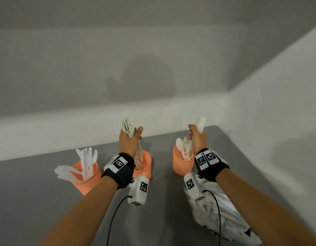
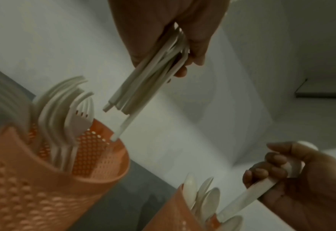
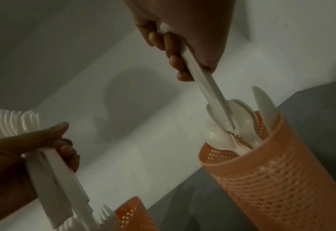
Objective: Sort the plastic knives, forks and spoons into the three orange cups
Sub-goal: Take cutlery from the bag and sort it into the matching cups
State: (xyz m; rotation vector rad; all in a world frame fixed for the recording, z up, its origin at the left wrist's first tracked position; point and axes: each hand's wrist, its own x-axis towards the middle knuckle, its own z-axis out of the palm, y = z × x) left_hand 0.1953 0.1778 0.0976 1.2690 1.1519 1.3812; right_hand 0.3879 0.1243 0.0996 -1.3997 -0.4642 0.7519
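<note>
Three orange perforated cups stand in a row on the grey table [image 1: 29, 201]. The left cup [image 1: 86, 176] holds knives, the middle cup [image 1: 144, 166] forks, the right cup [image 1: 182, 165] spoons. My left hand [image 1: 130, 139] grips a bundle of white forks [image 1: 128, 126] above the middle cup [image 2: 44, 187], handles [image 2: 143, 87] pointing down at its rim. My right hand [image 1: 198, 139] grips one white spoon [image 1: 200, 124], bowl up. Its handle [image 3: 208, 90] reaches down among the spoons in the right cup [image 3: 272, 179].
A crumpled white wrapper with black print [image 1: 224, 210] lies on the table under my right forearm. White walls close the table at the back and on the right. Black cables hang from both wrist cameras.
</note>
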